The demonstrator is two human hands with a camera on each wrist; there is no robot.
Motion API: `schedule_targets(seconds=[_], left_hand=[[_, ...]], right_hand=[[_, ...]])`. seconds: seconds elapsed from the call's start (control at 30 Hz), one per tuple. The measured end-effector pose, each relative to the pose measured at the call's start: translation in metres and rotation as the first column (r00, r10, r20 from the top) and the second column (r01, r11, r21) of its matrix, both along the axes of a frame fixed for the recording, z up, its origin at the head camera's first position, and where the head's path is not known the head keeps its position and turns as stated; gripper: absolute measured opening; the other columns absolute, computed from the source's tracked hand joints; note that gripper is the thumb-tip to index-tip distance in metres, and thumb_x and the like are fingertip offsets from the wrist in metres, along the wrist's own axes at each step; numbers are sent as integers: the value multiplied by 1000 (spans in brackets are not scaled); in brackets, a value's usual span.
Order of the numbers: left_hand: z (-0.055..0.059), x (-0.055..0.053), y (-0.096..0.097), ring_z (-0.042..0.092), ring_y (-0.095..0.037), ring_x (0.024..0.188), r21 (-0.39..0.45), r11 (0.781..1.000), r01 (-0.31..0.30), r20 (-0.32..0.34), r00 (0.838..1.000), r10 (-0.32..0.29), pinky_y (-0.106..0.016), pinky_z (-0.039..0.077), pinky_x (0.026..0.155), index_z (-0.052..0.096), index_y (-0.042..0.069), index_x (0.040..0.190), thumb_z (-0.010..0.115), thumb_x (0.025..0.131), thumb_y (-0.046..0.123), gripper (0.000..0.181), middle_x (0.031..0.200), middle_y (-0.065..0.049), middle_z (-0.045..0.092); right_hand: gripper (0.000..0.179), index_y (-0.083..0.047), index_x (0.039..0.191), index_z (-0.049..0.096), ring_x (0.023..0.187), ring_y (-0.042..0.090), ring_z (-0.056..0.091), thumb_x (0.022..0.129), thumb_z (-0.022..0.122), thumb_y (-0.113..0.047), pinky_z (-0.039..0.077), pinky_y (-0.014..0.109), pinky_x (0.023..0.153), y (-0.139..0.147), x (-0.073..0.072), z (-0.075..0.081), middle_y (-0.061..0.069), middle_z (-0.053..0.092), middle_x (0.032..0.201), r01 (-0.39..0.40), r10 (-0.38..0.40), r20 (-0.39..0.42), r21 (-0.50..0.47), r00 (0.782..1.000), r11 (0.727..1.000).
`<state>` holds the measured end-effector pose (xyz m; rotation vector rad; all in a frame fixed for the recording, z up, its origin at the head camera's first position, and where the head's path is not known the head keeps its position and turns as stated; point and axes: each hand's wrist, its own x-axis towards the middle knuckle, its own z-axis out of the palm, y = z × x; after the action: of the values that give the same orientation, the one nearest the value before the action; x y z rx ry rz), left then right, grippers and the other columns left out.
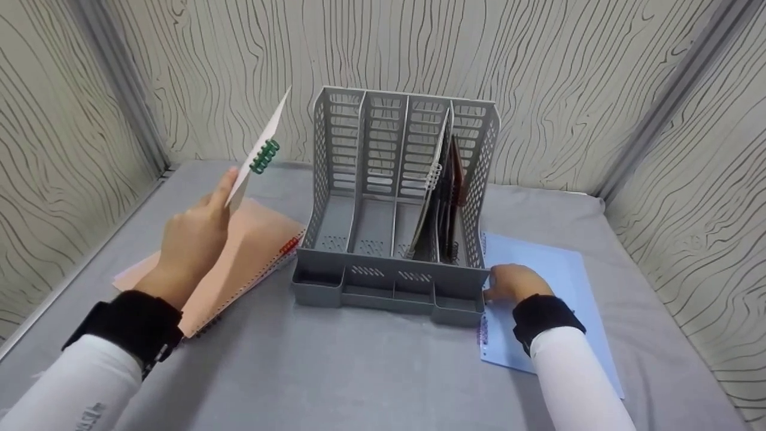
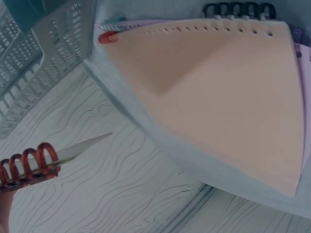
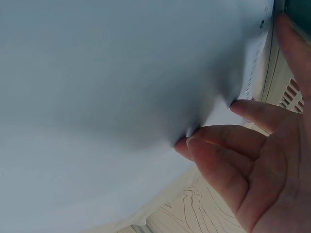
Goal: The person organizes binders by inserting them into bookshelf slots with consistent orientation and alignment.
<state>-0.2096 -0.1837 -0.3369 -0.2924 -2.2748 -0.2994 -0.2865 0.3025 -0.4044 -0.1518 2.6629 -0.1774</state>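
Observation:
My left hand (image 1: pixel 197 233) holds up a thin white-edged ring-bound notebook (image 1: pixel 263 140) by its lower end, tilted above the table. Green rings show on it in the head view, red-brown rings (image 2: pixel 29 167) in the left wrist view. My right hand (image 1: pixel 517 282) is at the front right corner of a grey desk organizer (image 1: pixel 389 269). Its bent fingertips (image 3: pixel 240 107) touch the cover of a light-blue notebook (image 1: pixel 550 269) lying there, while another finger reaches the organizer's side. Several notebooks (image 1: pixel 440 197) lean in the organizer's right slots.
Left of the organizer lies a pile of notebooks with a peach cover (image 1: pixel 239 257) on top, partly under my left arm. Small trays (image 1: pixel 317 290) line the organizer's front. Patterned panels (image 1: pixel 251 72) wall in the grey-covered table (image 1: pixel 335 371).

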Motion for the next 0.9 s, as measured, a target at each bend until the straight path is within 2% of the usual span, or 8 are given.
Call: schedule_targets(seconds=[0.2,0.4,0.47,0.57,0.63,0.8,0.9], left_hand=[[8,3,15,47,-31,41,14,996,89,-82,993,-87,-43,42,35,44,10,137,55,89,1,50,73,-24,62],[21,4,32,38,-22,38,5,985,172,-169,971,-169,-36,38,34,46,9,136,50,94,8,42,94,-22,67],[26,6,36,43,-25,40,16,982,191,-188,965,-184,-38,41,36,47,9,136,49,95,9,40,106,-20,66],[31,7,43,57,-33,51,42,974,222,-200,957,-209,-43,50,47,49,4,133,49,95,9,38,115,-20,62],[32,7,50,61,-36,60,62,967,246,-200,953,-229,-44,53,54,49,1,132,50,94,7,38,116,-21,61],[32,6,70,58,-31,55,96,947,305,-204,938,-281,-41,52,53,50,-6,128,52,93,5,37,105,-24,64],[31,4,84,63,-32,63,153,931,333,-187,934,-303,-41,54,58,48,-10,128,52,93,5,39,105,-26,64]], right_hand=[[41,4,111,60,101,40,55,81,68,-23,42,55,89,6,1,1,23,61,109,-8,8,-2,5,1000,1000],[48,5,118,56,108,45,51,81,69,-22,39,59,91,20,-2,-5,27,57,116,35,-35,23,-5,999,999],[49,5,121,55,109,46,50,81,68,-22,38,59,91,19,-1,-3,27,56,118,52,-52,29,-13,998,999],[51,4,123,54,110,47,49,83,67,-23,37,60,92,13,1,1,28,55,119,54,-54,23,-19,998,998],[51,4,125,52,111,47,48,84,66,-24,37,60,92,7,4,4,29,54,121,58,-57,16,-21,998,998],[48,0,126,53,112,47,48,87,64,-24,38,61,91,3,3,-2,27,54,122,74,-74,13,-30,997,997],[45,-1,125,55,112,46,48,87,64,-22,38,60,91,1,0,-5,26,54,122,70,-70,14,-31,997,997]])
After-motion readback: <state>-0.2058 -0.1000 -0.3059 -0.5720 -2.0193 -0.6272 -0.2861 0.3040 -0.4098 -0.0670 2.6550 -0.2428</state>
